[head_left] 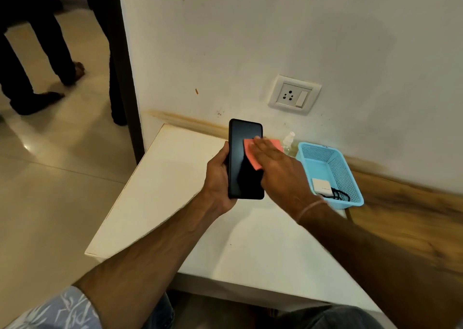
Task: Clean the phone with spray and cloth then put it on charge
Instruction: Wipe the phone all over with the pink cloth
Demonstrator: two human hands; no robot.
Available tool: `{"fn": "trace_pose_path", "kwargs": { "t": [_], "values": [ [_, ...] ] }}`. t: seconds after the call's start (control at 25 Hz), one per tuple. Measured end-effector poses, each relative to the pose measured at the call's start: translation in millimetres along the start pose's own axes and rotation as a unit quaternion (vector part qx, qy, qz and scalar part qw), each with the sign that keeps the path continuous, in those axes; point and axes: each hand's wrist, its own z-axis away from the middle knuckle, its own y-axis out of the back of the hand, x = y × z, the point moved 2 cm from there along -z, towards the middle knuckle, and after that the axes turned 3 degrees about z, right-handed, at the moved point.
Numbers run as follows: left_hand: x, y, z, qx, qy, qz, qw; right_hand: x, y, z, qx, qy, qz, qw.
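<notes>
Above the far part of the white table [162,191], in the head view, I see the phone [240,178] held off the tabletop between both hands. Its long axis runs away from the wearer toward the wall [250,40]. One short end points at the wall and the other back toward the wearer, and the dark screen faces the camera.

The left hand [216,181] grips the phone from its left long edge. The thumb lies along that edge. The other fingers pass behind the body, so I cannot tell how they lie.

The right hand [278,163] lies flat across the upper half of the screen, fingers straight and close together. It presses a pink cloth [251,158] onto the glass. The cloth shows at the fingertips and under the palm. This hand is slightly blurred.

Just behind the right hand, a clear spray bottle [289,139] stands upright on the table near the wall. Beside it to the right sits a blue basket [343,173] holding a white charger [321,186] and a coiled black cable [338,195]. A wall socket [294,95] is mounted above the bottle. At upper left, the dark-trousered legs [37,65] of another person stand on the tiled floor [50,178].
</notes>
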Motion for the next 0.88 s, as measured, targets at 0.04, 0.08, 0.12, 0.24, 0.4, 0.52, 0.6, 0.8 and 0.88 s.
{"fn": "trace_pose_path", "kwargs": {
  "t": [0.04, 0.08, 0.12, 0.24, 0.4, 0.52, 0.6, 0.8, 0.88],
  "values": [
    [-0.3, 0.5, 0.6, 0.002, 0.003, 0.007, 1.0, -8.7, -4.3, -1.0, 0.004, 0.01, -0.003, 1.0],
    [0.4, 1.1, 1.1, -0.003, 0.009, 0.017, 1.0, -18.2, -9.4, 4.8, 0.009, 0.034, 0.003, 0.999],
    [1.7, 0.5, 2.0, -0.015, 0.016, 0.025, 0.999, -26.6, -14.6, 16.6, 0.011, 0.065, 0.002, 0.998],
    [4.2, -1.2, 4.1, -0.051, 0.038, 0.034, 0.997, -35.6, -26.3, 67.3, 0.007, 0.146, -0.007, 0.989],
    [1.0, -2.0, 2.4, -0.033, 0.022, 0.039, 0.998, -0.7, -12.3, 70.6, 0.046, 0.122, 0.027, 0.991],
    [-0.6, -5.4, 4.7, -0.024, 0.017, 0.037, 0.999, -3.3, -7.8, 43.5, 0.032, 0.017, 0.0, 0.999],
    [-1.3, -5.8, 8.7, -0.026, 0.034, 0.048, 0.998, -26.5, -18.3, 45.2, 0.037, 0.06, -0.018, 0.997],
    [0.6, -2.4, 10.7, -0.031, 0.044, 0.08, 0.995, -23.0, -34.1, 87.8, 0.001, 0.188, 0.007, 0.982],
    [-0.7, -3.6, 10.0, -0.02, 0.033, 0.076, 0.996, -5.4, -26.1, 78.3, 0.007, 0.154, 0.021, 0.988]
  ]
}}
